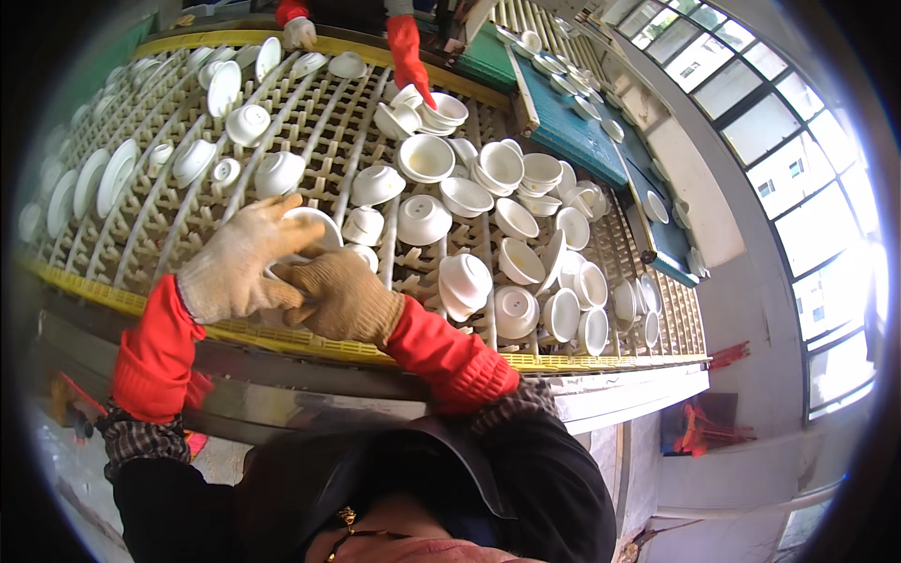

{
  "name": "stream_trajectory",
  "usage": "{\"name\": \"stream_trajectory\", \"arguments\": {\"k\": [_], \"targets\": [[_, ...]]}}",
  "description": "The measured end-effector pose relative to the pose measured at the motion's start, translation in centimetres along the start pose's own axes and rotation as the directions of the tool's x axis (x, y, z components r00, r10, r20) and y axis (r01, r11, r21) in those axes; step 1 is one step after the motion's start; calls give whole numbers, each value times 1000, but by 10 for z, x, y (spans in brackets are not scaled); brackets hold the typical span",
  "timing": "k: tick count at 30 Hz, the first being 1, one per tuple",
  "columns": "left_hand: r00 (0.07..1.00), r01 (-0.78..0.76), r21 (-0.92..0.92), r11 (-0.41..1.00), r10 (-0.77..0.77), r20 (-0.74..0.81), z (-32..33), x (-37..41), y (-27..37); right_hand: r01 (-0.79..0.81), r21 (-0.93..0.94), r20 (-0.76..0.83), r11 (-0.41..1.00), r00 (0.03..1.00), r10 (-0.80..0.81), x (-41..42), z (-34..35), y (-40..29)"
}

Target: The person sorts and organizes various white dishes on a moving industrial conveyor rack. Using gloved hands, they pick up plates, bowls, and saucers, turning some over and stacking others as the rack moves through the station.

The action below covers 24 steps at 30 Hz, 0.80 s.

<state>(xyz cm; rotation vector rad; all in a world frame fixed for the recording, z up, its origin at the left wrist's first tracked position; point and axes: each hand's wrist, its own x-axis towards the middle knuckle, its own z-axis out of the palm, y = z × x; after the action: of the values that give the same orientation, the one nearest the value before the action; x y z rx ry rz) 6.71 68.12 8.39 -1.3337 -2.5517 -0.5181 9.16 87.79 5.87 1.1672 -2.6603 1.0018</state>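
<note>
My left hand (243,260), in a knitted work glove with a tan palm side, reaches across a white bowl (320,219). Close against it, my right hand (348,292) in a tan glove curls its fingers at the bowl's near side. The two gloves overlap and hide much of that bowl and the exact grip. Beneath lies a pegged conveyor belt (271,105) with pale cross rods. Just beyond my hands an upturned white bowl (279,174) rests on the pegs. To the right sit a small white cup (364,225) and another upturned bowl (424,219).
White plates (116,177) stand on edge at left. Many loose and stacked bowls (517,267) crowd the right. Across the belt, a co-worker's red-gloved hand (412,63) touches bowls; their other hand (300,33) is near the far yellow edge. A blue-green conveyor (574,130) carries more dishes.
</note>
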Motion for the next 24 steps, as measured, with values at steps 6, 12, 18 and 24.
{"name": "stream_trajectory", "arguments": {"k": [6, 12, 18, 24], "targets": [[981, 181, -283, 942, -154, 114, 12, -12, 19, -205, -330, -392, 922, 918, 64, -52, -28, 49], [964, 264, -363, 894, -235, 124, 33, 2, 12, -845, -373, -730, 385, 523, 440, -122, -82, 127], [896, 429, -400, 810, -439, 71, 36, 9, 11, -898, -392, -598, 200, 414, 687, -162, -96, 161], [870, 476, -116, 872, -486, -79, 36, 21, 6, -897, -191, -633, 399, 423, 648, -158, -101, 156]]}}
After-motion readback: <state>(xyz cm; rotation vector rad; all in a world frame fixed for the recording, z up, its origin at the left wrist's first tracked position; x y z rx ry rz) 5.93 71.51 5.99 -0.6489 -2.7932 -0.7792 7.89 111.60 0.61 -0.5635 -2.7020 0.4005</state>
